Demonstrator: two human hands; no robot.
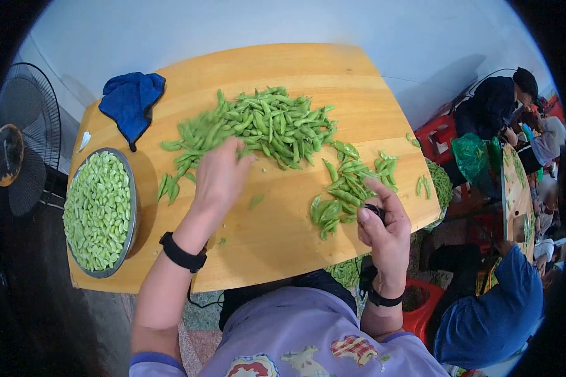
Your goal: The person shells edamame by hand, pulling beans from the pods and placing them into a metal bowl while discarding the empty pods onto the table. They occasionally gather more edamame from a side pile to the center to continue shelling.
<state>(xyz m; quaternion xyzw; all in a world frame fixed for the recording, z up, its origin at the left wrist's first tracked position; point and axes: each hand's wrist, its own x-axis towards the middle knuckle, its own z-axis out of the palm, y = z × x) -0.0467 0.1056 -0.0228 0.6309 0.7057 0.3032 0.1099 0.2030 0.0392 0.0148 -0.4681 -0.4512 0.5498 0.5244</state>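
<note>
A heap of green soybean pods lies on the wooden table. My left hand is at the near left side of this heap, its fingers smeared by motion. Over the table's right part, my right hand is closed, thumb and fingers curled around a small black object whose kind I cannot tell. Just beyond and left of it lies a smaller group of flatter green pods. A metal bowl at the left edge is full of shelled green beans.
A blue cloth lies at the back left. Beside the table stands a black fan. To the right are red stools, a green plastic bag, a sack of pods and people seated at another table. A red container stands below.
</note>
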